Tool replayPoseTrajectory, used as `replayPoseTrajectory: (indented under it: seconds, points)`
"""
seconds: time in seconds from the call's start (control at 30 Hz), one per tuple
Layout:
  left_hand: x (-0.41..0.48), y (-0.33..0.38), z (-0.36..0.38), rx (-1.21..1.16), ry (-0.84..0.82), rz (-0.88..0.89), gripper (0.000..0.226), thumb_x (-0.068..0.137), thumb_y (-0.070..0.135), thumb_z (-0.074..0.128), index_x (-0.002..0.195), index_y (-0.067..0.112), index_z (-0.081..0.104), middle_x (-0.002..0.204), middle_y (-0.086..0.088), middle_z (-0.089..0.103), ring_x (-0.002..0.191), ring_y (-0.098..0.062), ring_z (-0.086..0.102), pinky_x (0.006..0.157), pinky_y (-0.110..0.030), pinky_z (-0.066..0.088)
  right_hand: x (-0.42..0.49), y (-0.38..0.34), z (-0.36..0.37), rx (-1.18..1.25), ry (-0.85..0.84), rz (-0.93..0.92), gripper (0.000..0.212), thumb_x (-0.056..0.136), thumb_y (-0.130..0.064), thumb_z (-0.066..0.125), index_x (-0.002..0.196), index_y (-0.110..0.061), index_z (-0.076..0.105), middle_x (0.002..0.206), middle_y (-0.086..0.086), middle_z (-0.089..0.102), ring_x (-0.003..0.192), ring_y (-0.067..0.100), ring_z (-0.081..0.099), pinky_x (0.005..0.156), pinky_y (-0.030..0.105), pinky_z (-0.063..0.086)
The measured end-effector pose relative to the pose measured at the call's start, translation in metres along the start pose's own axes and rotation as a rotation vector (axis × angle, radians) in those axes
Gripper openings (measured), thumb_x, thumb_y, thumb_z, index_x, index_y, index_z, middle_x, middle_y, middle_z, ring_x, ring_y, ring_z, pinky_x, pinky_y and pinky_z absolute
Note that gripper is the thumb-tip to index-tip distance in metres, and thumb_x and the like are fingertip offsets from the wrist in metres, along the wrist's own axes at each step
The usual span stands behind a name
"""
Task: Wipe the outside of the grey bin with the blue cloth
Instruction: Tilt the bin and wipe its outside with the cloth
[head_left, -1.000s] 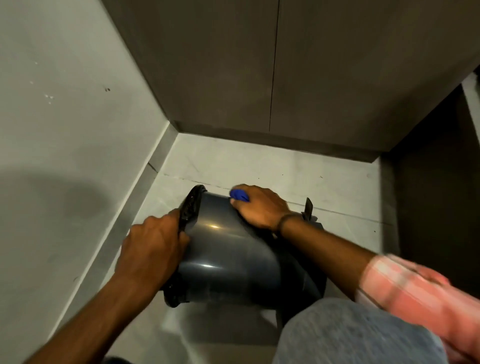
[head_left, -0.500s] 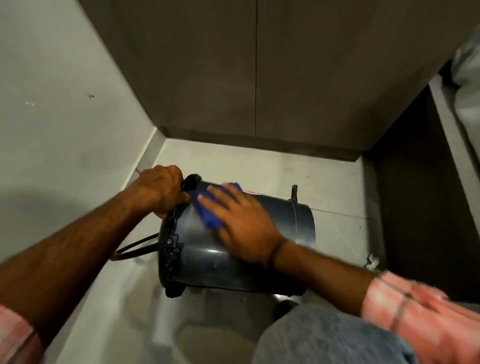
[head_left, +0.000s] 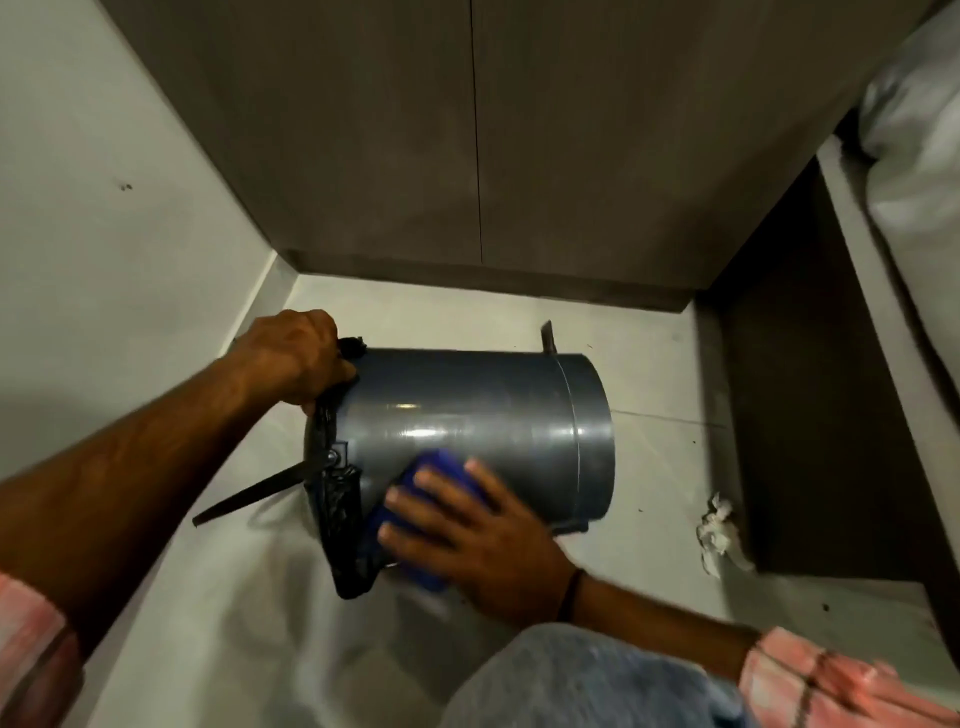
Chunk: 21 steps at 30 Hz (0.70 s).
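We held the round grey plastic bin (head_left: 483, 421) on its side by its left black rim with our clenched left hand (head_left: 296, 358), our flat, spread right hand (head_left: 467, 540) pressing the crumpled blue cloth (head_left: 415, 519) against its near side.

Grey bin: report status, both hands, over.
Left hand gripping rim of grey plastic bin, tipped sideways. Right hand pressing blue cloth on its side. Nothing obstructing.

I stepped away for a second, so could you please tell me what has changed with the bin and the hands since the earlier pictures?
The right hand swept the blue cloth from the top of the grey bin, near its rim, down to the near lower side. The left hand shifted up the black rim. The bin still lies tipped on the floor.
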<state>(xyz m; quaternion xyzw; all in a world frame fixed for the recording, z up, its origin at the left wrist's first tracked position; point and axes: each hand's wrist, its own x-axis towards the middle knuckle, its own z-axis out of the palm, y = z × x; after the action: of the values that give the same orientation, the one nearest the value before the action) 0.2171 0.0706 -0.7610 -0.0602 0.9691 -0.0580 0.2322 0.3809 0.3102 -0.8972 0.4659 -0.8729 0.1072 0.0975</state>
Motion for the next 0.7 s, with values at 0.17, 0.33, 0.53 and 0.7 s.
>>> replayPoseTrajectory:
  seconds: [0.17, 0.33, 0.53, 0.7]
  points:
    - [-0.001, 0.003, 0.008, -0.043, 0.03, -0.046, 0.038, 0.089, 0.051, 0.062, 0.082, 0.014, 0.055, 0.071, -0.004, 0.057, 0.076, -0.025, 0.06, 0.068, -0.035, 0.045, 0.053, 0.128, -0.049, 0.294, 0.022, 0.693, 0.055, 0.104, -0.046, 0.045, 0.157, -0.03, 0.041, 0.16, 0.0, 0.049, 0.151, 0.028, 0.04, 0.124, 0.05, 0.031]
    - [-0.007, 0.01, 0.008, -0.085, 0.089, -0.09, 0.038, 0.086, 0.052, 0.067, 0.095, 0.021, 0.048, 0.075, -0.002, 0.043, 0.081, -0.027, 0.05, 0.068, -0.035, 0.041, -0.004, 0.067, -0.017, 0.045, 0.04, 0.435, 0.07, 0.098, -0.048, 0.049, 0.163, -0.036, 0.026, 0.172, -0.001, 0.026, 0.16, 0.03, 0.019, 0.129, 0.056, 0.013]
    - [-0.012, -0.003, 0.012, -0.113, 0.069, -0.043, 0.031, 0.084, 0.047, 0.069, 0.084, 0.016, 0.061, 0.071, -0.004, 0.059, 0.072, -0.024, 0.06, 0.066, -0.034, 0.044, -0.078, 0.036, 0.017, -0.082, 0.147, 0.338, 0.084, 0.091, -0.036, 0.066, 0.163, -0.039, 0.021, 0.175, -0.002, 0.013, 0.162, 0.03, 0.005, 0.128, 0.059, 0.01]
    - [-0.046, -0.005, 0.025, -0.189, 0.155, -0.066, 0.027, 0.083, 0.04, 0.067, 0.087, 0.014, 0.069, 0.074, -0.01, 0.072, 0.076, -0.03, 0.068, 0.064, -0.033, 0.043, -0.026, 0.07, -0.027, 0.078, 0.105, 0.72, 0.072, 0.094, -0.043, 0.055, 0.161, -0.033, 0.03, 0.171, 0.005, 0.027, 0.16, 0.035, 0.015, 0.126, 0.064, 0.018]
